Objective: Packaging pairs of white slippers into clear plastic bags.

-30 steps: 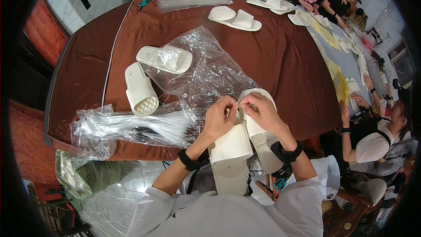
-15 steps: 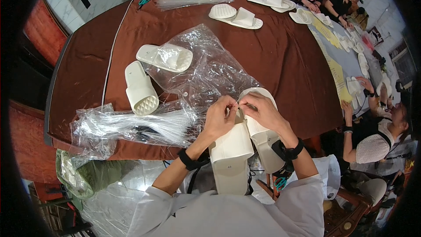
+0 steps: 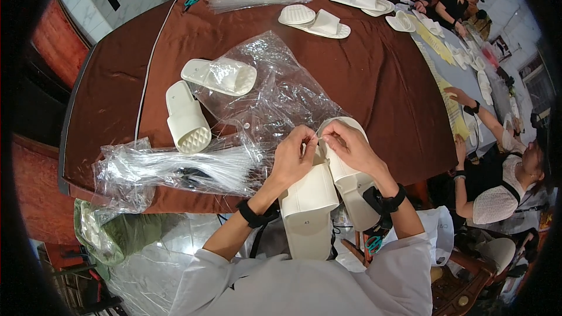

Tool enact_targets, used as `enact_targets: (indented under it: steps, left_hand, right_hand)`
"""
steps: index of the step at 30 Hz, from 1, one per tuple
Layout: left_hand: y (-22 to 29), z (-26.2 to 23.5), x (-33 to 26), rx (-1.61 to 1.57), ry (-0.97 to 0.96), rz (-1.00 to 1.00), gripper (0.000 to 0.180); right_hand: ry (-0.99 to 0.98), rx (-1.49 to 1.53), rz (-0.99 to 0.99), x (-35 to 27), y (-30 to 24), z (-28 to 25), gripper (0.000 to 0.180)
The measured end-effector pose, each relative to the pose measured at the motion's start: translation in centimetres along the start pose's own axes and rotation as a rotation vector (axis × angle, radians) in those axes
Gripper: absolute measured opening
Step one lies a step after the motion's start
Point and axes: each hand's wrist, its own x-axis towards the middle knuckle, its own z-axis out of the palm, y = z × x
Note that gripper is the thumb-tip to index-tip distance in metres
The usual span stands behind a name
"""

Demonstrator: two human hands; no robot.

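Two cream slide slippers hang side by side close to my body: the left slipper [image 3: 309, 213] and the right slipper [image 3: 355, 190]. Above their toe ends, my left hand [image 3: 294, 155] and my right hand [image 3: 348, 149] meet with fingertips pinched. Between them runs a thin whitish plastic tie, partly hidden by the fingers. Beside my left wrist lies a clear bag holding a bundle of long white ties [image 3: 193, 167]. Beyond it rest a second pair, one slipper [image 3: 186, 118] and another slipper [image 3: 219, 76], the latter partly under a clear plastic bag [image 3: 275, 82].
Brown cloth covers the table [image 3: 374, 76]. More slippers [image 3: 316, 21] lie at the far side, near a stack of clear bags [image 3: 257, 0] and teal scissors [image 3: 192, 2]. Co-workers sit at the far edge and along a grey table on the right. Teal scissors [image 3: 373, 244] hang below my right wrist.
My hands stay pinched together in nearly the same place. At the right, a co-worker's arm has reached further over the grey table.
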Motion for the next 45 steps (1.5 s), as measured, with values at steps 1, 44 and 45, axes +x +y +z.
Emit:
enact_targets:
  steps: [1, 44, 45]
  left_hand:
    - [-0.2, 0.0, 0.0, 0.007, -0.012, -0.016, 0.008]
    - [2.0, -5.5, -2.2, 0.264, 0.191, 0.264, 0.029]
    - [1.6, -6.2, -2.3, 0.386, 0.199, 0.236, 0.031]
  right_hand:
    - [-0.001, 0.0, 0.001, 0.0, -0.1, 0.0, 0.008]
    - [0.573, -0.21, 0.2, -10.7, -2.8, 7.7, 0.037]
    - [0.592, -0.223, 0.201, -10.9, -2.8, 7.5, 0.037]
